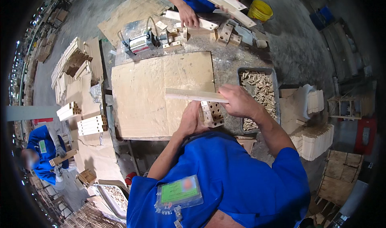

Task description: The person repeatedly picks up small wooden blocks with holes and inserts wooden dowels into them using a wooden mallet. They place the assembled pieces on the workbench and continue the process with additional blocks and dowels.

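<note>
My right hand is closed round one end of a pale flat wooden slat. The slat reaches leftward over the cardboard sheet on the table. Just below it, my left hand grips the left side of a stack of pale wooden pieces with round holes drilled in their ends. This stack stands at the table's near edge, and some of my left fingers are hidden behind it. To the right of my right hand lies a grey tray holding many small wooden dowels.
Across the table a co-worker's hand rests by wooden slats. A clamp-like device and drilled blocks stand at the far edge. Stacked wood is at right; a second co-worker is at left.
</note>
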### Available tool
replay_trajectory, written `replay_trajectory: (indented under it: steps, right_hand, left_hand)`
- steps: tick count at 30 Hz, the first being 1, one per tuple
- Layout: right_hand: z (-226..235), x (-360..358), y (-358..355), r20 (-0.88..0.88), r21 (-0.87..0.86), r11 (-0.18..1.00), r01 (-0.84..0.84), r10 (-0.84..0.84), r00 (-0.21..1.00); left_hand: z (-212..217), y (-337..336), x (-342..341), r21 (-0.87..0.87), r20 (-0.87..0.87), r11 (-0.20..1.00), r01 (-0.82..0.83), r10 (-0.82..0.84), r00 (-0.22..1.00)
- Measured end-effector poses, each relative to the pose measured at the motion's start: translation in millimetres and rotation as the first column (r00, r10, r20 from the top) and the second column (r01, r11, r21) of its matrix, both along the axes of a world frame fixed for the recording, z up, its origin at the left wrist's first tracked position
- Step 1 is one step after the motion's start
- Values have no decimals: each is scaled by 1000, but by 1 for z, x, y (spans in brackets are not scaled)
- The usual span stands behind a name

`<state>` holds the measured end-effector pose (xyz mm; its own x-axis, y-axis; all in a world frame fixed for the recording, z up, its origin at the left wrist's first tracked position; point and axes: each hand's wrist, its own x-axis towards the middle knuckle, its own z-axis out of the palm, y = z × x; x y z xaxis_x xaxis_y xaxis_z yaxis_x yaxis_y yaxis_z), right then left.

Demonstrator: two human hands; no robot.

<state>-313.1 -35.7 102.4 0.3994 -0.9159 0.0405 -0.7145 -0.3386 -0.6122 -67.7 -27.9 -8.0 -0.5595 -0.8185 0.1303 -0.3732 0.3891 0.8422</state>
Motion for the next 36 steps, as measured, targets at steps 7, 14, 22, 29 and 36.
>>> replay_trajectory:
  steps: [7, 14, 22, 29, 36]
  right_hand:
    - [11, 17, -10, -115, 32, 999, -18, 22, 993]
    - [6, 19, -5, 8, -15, 998, 53, -53, 999]
    - [-19, -20, 38, 533, 671, 669, 321, -735, 418]
    - [-47, -21, 79, 515, 839, 538, 80, -833, 202]
    - [-9, 0, 66, 608, 558, 767, 315, -637, 474]
  left_hand:
    - [-15, -4, 5, -5, 20, 1000, 8, -8, 1000]
    - [-20, -1, 14, 4, 22, 1000, -9, 9, 1000]
    - [-5, -2, 18, 37, 43, 999, -2, 1, 999]
    - [4, 2, 17, 45, 23, 999, 15, -16, 1000]
    - [3, 3, 19, 36, 26, 999, -3, 2, 1000]
